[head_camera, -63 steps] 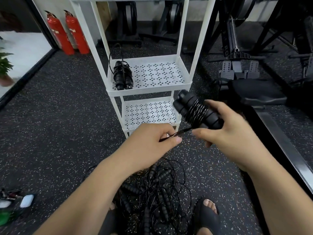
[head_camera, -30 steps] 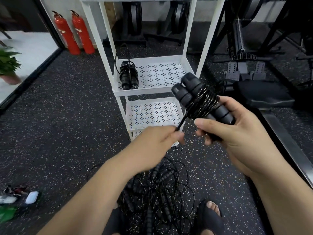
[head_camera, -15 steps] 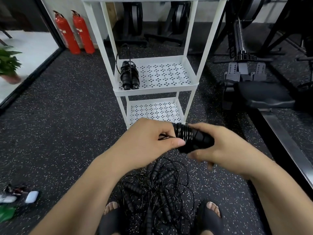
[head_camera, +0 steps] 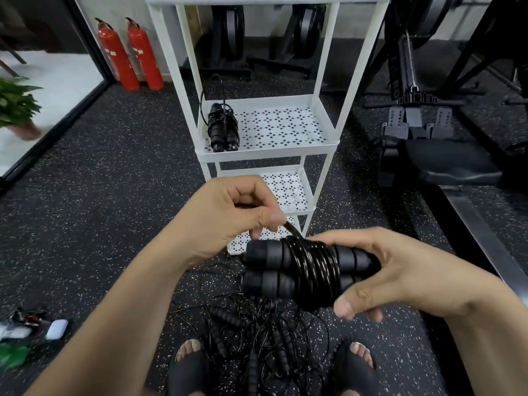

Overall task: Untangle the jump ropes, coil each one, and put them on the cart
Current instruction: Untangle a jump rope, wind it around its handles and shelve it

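My right hand point(head_camera: 400, 275) grips a black jump rope bundle point(head_camera: 300, 270): two ribbed handles side by side with cord wound around their middle. My left hand point(head_camera: 228, 212) pinches the loose cord end just above the bundle's left part. A tangled pile of black ropes and handles point(head_camera: 257, 332) lies on the floor between my feet. The white three-tier cart point(head_camera: 328, 130) stands ahead. One coiled rope point(head_camera: 223, 130) lies at the left of its middle shelf.
Two red fire extinguishers point(head_camera: 128, 52) stand at the back left. A rowing machine with a black seat point(head_camera: 445, 164) sits to the right. My sandalled feet point(head_camera: 188, 364) flank the pile. Small items, one a white case point(head_camera: 57, 328), lie on the floor at left.
The bundle came down from in front of the cart's shelves to below them and turned level. My left hand kept the cord end and now sits above the bundle.
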Action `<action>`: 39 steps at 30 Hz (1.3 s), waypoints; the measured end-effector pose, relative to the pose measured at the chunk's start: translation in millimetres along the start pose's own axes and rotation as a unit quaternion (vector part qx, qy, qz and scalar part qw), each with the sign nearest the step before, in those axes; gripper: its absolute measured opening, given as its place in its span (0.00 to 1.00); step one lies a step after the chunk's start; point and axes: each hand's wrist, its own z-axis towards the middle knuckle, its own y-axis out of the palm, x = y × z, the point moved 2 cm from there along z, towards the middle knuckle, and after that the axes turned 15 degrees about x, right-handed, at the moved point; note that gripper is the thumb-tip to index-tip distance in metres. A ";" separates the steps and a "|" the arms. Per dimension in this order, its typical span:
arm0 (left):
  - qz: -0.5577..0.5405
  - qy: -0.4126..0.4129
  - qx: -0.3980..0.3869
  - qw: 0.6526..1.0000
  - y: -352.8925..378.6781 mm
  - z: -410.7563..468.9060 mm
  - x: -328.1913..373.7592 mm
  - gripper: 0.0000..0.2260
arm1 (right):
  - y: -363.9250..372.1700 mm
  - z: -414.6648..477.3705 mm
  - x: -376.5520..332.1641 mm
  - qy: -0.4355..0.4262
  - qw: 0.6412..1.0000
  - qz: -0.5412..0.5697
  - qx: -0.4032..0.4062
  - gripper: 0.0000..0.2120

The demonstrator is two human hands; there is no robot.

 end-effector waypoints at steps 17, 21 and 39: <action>-0.149 0.029 0.260 0.954 15.7 3.2 -13.0 0.11 | 4.9 15.9 -0.2 -0.117 0.948 0.162 0.248 0.19; -0.145 0.042 0.292 0.944 17.5 0.9 -10.4 0.12 | 11.3 17.8 -2.3 -0.113 0.944 0.155 0.267 0.17; 0.192 0.326 0.436 0.817 28.5 -22.7 3.0 0.09 | 43.9 20.9 -1.6 -0.129 0.919 0.218 0.304 0.17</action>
